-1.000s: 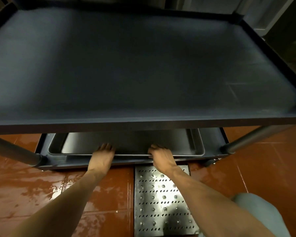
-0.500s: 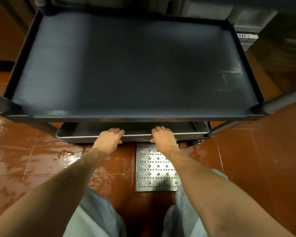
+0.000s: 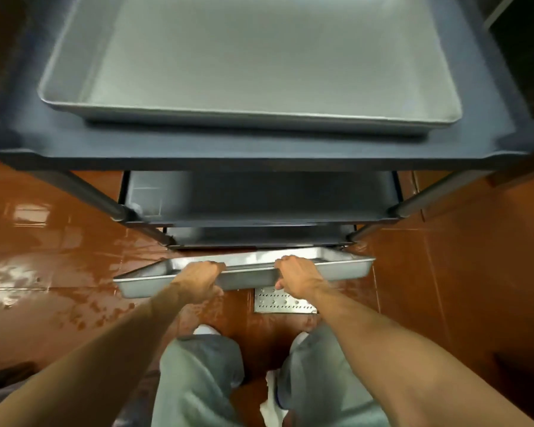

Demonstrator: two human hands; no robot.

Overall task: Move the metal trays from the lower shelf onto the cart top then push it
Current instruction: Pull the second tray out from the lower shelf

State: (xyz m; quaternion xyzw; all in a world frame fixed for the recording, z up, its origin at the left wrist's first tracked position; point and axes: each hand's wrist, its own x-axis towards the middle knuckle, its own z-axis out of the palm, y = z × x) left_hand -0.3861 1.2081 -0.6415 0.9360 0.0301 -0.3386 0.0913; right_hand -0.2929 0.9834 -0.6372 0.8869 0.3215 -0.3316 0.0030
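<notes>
step: lifting steel tray (image 3: 336, 268) off lower shelf (image 3: 259, 240) | left hand (image 3: 198, 280), right hand (image 3: 296, 274): curled on near rim | long axis crosswise | cart top (image 3: 259, 149) above, ahead

Glossy reddish-brown tiled floor (image 3: 43, 272), wet sheen and pale light glare on the left, perforated metal drain plate (image 3: 285, 302) set in the tiles, dim shadowed corners at the far edges

Large tray (image 3: 253, 66) on the cart top (image 3: 259, 146), two shelves below it, second tray (image 3: 336, 268) jutting out in front of the lowest shelf (image 3: 259, 238), left hand (image 3: 199, 280) and right hand (image 3: 296, 272) on its near rim, floor grate (image 3: 285, 302) beneath
</notes>
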